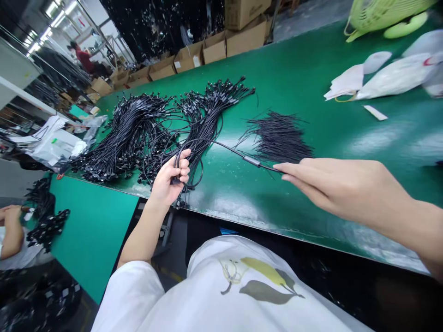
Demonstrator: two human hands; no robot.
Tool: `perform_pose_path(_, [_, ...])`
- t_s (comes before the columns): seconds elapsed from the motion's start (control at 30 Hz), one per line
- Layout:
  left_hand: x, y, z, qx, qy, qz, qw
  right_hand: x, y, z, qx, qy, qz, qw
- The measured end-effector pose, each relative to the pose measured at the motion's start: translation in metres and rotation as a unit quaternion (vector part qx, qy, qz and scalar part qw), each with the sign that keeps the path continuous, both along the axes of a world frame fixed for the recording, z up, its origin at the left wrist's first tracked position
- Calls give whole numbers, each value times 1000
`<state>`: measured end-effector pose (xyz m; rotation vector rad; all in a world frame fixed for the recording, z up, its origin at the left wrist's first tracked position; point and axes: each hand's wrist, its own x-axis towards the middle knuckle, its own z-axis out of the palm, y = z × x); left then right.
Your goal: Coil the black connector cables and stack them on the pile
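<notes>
Between my two hands runs a thin black cable (229, 146) with a grey cylindrical sleeve (252, 161) near its right end. My left hand (171, 177) is closed around the cable's looped part, just above the table's front edge. Thumb and fingers of my right hand (332, 184) pinch the cable right of the sleeve. Behind my left hand lies a bundle of black cables (207, 113). A pile of short black cable ties (282, 138) lies just beyond my right fingertips.
More black cables (128, 133) are heaped at the left of the green table (321, 129). White plastic bags (394, 80) and a green basket (384, 16) stand at the right. Cardboard boxes (214, 48) line the far edge. Another person's hand (12, 214) shows at far left.
</notes>
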<state>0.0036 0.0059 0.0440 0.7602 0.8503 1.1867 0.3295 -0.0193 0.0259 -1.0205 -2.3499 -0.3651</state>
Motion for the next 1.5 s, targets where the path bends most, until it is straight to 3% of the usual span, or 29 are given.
perform_pose_path(0.07, [1,5,-6,-15,-25,6,1000,-2,-6,5,-1,-3,5,1000])
perform_pose_path(0.13, [-1,8,-8,-25,-54,5,998,0,-7,5,-46,-9,2,999])
perform_pose_path(0.27, [2,6,-10,-20,-45,7,999,3,-6,-8,-138,-32,-18,990])
perform_pose_path(0.37, [19,1,-18,48,62,-23,997,-10,-6,-20,-166,-71,5,983])
perform_pose_path(0.47, [45,-10,-34,174,226,-110,952,-33,-4,-24,-219,-71,102,968])
perform_pose_path(0.57, [63,-21,-46,237,339,-173,894,-50,5,-23,-246,40,135,959])
perform_pose_path(0.63, [67,-25,-50,222,348,-170,895,-54,15,-25,-258,160,109,946])
perform_pose_path(0.73, [71,-25,-52,165,230,-162,945,-57,27,-40,-288,369,85,880])
perform_pose_path(0.83, [79,-21,-57,89,65,-155,982,-67,32,-63,-406,487,106,766])
perform_pose_path(0.9, [86,-21,-66,59,26,-133,989,-76,32,-74,-468,551,83,685])
perform_pose_path(1.0, [95,-26,-80,53,37,-93,994,-84,29,-76,-477,645,43,596])
perform_pose_path(1.13, [100,-30,-87,-8,-27,3,1000,-92,20,-70,-555,674,98,477])
perform_pose_path(1.17, [100,-30,-87,-22,-41,11,999,-95,16,-70,-563,679,110,458])
perform_pose_path(1.23, [98,-29,-87,-38,-39,-16,998,-101,8,-71,-562,678,120,458])
perform_pose_path(1.4, [86,-34,-90,-42,20,-102,994,-102,-3,-72,-582,609,150,517])
perform_pose_path(1.5, [81,-37,-88,-40,28,-151,987,-94,-2,-66,-604,610,147,491])
